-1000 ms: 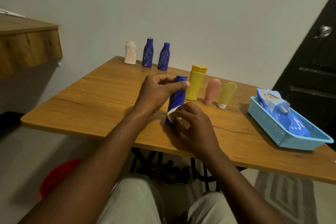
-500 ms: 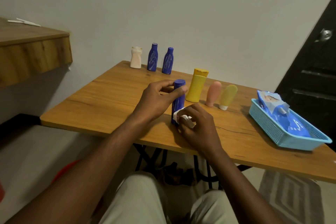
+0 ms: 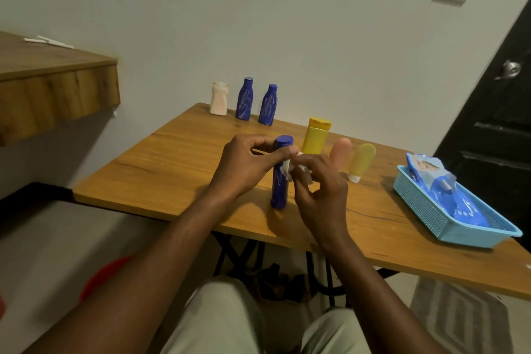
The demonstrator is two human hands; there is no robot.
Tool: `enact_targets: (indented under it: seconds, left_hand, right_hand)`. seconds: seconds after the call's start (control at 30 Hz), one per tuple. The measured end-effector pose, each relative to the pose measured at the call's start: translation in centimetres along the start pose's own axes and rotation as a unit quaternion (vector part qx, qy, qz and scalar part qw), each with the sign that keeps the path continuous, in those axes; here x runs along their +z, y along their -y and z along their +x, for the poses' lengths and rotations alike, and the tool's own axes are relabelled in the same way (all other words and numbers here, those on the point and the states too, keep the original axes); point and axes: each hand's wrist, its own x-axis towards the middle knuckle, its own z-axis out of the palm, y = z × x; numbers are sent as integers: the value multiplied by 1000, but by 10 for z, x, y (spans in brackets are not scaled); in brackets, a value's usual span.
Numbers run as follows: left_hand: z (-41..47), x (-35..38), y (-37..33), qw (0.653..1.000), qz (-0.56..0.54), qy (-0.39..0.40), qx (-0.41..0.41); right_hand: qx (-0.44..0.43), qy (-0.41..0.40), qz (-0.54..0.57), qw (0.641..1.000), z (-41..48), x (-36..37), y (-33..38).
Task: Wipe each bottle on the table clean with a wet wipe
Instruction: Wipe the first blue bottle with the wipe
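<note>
— Which bottle is being done?

— The tall blue bottle [image 3: 280, 190], upright near the front edge of the desk [image 3: 172, 164], about midway along. The left hand [image 3: 247, 164] pinches it just under the cap, thumb one side, fingers the other. The right hand [image 3: 321, 192] pinches the wet wipe [image 3: 287, 170] against its upper body.

— So mid-wipe?

— I'd say so, going by the head view, the only one. A second ago the wipe was down by the base; now it's at the shoulder, so the stroke has climbed. The bottle hasn't shifted.

— And next?

— Probably the cap, then on to the yellow bottle [image 3: 316, 138] just behind. That calls for letting go at the top without tipping it. The pink bottle [image 3: 340, 152] and yellow-green bottle [image 3: 362, 159] stand beside that one. A white bottle [image 3: 219, 99] and a pair of blue bottles [image 3: 244, 99] wait at the far left corner.

— Spare wipes?

— The wipes pack [image 3: 448, 190] lies in the blue basket [image 3: 425, 210] at the right edge.
</note>
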Motion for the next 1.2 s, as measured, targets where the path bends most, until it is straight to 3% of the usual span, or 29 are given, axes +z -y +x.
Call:
enact_targets:
  seconds: [0.17,0.43,0.7,1.0,1.2]
  left_hand:
    - [-3,-4,-1,1000,-17,-9,-12]
    - [-1,-1,-4,1000,-20,-6,-21]
    - [-3,-3,-9,999,33,-1,5]
    - [-7,2,-13,998,67,-16,-7]
    - [-10,7,-14,995,97,-12,-3]
  right_hand:
    - [-6,-15,9,1000,-1,7,11]
    - [57,52,14,997,-47,8,10]
    - [46,-29,8,998,-9,2,33]
    - [100,55,-26,993,-55,10,23]
    - [65,-6,-11,998,-32,3,31]
